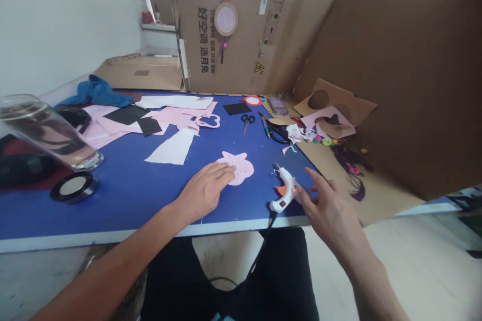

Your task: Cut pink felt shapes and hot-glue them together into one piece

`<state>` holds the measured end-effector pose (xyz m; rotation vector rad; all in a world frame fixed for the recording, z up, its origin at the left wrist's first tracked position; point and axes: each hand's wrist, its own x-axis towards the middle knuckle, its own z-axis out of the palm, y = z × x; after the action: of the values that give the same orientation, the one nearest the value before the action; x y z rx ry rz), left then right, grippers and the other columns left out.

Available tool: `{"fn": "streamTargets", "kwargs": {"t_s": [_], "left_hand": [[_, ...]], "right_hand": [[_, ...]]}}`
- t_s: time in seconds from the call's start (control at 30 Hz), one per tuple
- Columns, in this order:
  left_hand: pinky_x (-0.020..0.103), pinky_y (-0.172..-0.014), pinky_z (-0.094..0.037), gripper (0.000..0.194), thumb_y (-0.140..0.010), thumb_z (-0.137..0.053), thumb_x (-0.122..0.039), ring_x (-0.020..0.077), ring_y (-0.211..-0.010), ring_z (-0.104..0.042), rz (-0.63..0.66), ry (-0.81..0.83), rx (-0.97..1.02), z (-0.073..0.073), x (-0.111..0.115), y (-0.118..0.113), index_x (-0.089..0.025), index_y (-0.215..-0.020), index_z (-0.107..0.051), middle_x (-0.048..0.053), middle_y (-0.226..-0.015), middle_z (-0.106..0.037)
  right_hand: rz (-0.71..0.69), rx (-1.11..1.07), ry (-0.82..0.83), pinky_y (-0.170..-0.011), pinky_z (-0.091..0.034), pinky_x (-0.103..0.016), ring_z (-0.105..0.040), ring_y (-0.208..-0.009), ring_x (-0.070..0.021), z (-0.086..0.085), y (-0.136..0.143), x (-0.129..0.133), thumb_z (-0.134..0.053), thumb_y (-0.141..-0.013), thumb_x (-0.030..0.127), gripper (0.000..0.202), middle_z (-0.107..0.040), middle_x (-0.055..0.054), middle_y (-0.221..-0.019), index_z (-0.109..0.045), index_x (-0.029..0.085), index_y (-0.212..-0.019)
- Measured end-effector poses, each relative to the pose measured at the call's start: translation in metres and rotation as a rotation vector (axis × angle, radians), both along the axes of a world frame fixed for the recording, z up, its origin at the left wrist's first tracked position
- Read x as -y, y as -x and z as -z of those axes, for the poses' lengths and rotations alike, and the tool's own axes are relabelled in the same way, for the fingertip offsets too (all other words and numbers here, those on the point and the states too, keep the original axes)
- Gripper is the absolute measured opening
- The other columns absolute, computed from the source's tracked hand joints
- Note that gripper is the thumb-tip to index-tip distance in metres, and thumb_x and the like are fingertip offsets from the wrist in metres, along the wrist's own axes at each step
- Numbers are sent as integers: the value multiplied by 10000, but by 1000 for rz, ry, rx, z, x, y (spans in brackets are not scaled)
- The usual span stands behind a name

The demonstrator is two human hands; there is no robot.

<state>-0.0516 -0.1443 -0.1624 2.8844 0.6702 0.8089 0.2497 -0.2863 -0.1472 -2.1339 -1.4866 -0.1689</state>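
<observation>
Glue gun (288, 185) lies on the desk (128, 213) just right of ctr, lower half of frame, btwn the hands but much nearer the R hand (331, 210). Nozzle's toward top L, handle runs down toward the near edge. R hand's spread, thumb by the gun's back, no grip; can't tell if it's touching. L hand (205, 188) lies flat w/ fingers on the pink cutout (245, 171), ctr frame, not gripping.
</observation>
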Motion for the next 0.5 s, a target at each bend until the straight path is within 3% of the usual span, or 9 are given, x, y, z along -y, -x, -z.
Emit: {"fn": "streamTargets", "kwargs": {"t_s": [0.07,0.17,0.27,0.37,0.5], "left_hand": [[508,-1101,-589,476,-963,-406,35,275,-1293,-704,-58,4,46,-8,20,-3,-154,-1278,-710,134,-1370,-767],[398,-797,-607,332,-1021,-426,-47,233,-913,-714,-159,85,83,-16,63,-15,-172,-1134,-713,91,-1034,-775],[412,-715,-559,155,-1073,-566,-266,254,-847,-665,-191,145,62,-18,97,-44,-193,-1051,-702,63,-936,-716],[437,-746,-558,258,-992,-747,-454,292,-915,-675,-265,202,-26,-17,106,-82,-201,-1005,-696,67,-978,-704],[438,-777,-563,213,-974,-760,-386,300,-960,-686,-302,215,-92,-15,97,-114,-180,-953,-711,91,-989,-715]], "right_hand": [[-3,-74,11,-866,-571,-450,-709,-901,-290,5,0,2,-550,-1051,495,579,-707,-128,-1092,-658,180,-1525],[-28,-151,42,-911,-572,-450,-714,-937,-289,7,-2,1,-540,-1057,523,582,-713,-121,-1090,-664,187,-1516],[-45,-176,23,-925,-566,-454,-718,-966,-300,10,-5,1,-507,-1063,549,595,-718,-117,-1045,-677,176,-1494],[-26,-226,-5,-903,-573,-463,-725,-892,-291,11,-8,3,-527,-1033,588,620,-738,-109,-1038,-676,187,-1482],[86,-438,-38,-754,-605,-436,-722,-751,-256,9,-6,16,-616,-971,676,655,-767,-96,-1058,-678,229,-1446]]}}
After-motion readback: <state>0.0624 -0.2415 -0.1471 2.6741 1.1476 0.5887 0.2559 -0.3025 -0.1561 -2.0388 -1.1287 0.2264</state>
